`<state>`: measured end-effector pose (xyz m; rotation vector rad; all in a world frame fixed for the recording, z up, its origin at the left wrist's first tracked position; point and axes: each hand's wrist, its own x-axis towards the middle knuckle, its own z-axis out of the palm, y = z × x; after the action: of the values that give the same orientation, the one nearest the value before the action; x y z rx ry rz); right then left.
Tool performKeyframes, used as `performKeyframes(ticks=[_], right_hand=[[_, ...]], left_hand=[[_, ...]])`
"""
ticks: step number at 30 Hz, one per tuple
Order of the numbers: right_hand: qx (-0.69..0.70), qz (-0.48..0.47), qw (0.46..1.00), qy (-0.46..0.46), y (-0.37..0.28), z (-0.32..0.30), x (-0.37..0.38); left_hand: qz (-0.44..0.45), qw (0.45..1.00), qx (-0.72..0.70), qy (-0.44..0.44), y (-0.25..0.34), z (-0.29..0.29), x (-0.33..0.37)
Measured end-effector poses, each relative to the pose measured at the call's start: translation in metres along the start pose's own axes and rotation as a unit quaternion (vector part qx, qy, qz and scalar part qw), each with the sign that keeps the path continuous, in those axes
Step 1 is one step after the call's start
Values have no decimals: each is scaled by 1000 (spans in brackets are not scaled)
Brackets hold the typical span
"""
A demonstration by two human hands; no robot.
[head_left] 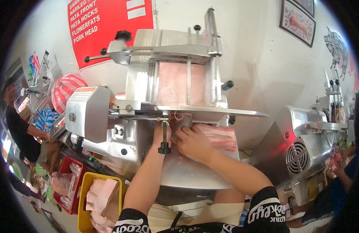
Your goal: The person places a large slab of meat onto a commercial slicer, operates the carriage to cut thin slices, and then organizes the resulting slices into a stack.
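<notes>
A metal meat slicer (146,136) stands before me, with a pale pink slab of meat (181,83) between its upright rods. My left hand (162,134) reaches under the slicer's front plate, behind a threaded rod with a black knob (164,148); its fingers are mostly hidden. Beside it, my right hand (195,143) has bent fingers drawn together just below the plate. What those fingers hold, if anything, is hard to make out. Streaked pink and white pork slices (218,138) lie on the metal tray (195,173) to the right of my right hand.
A yellow crate (84,202) of pale meat and a red crate (73,209) of packed meat stand at lower left. Another metal machine (300,136) is on the right. One person (22,128) works at far left; another person's arm (344,178) shows at far right.
</notes>
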<state>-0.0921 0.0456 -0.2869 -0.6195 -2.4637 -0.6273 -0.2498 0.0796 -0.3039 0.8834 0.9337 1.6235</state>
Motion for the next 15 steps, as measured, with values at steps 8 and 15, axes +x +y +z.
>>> performKeyframes(ticks=[8,15], right_hand=[[19,25,998,-48,-2,15,-2],[24,98,994,35,-9,-4,8]], left_hand=[[-27,984,-160,-67,7,-4,-2],[-67,990,-127,-4,11,3,-6]])
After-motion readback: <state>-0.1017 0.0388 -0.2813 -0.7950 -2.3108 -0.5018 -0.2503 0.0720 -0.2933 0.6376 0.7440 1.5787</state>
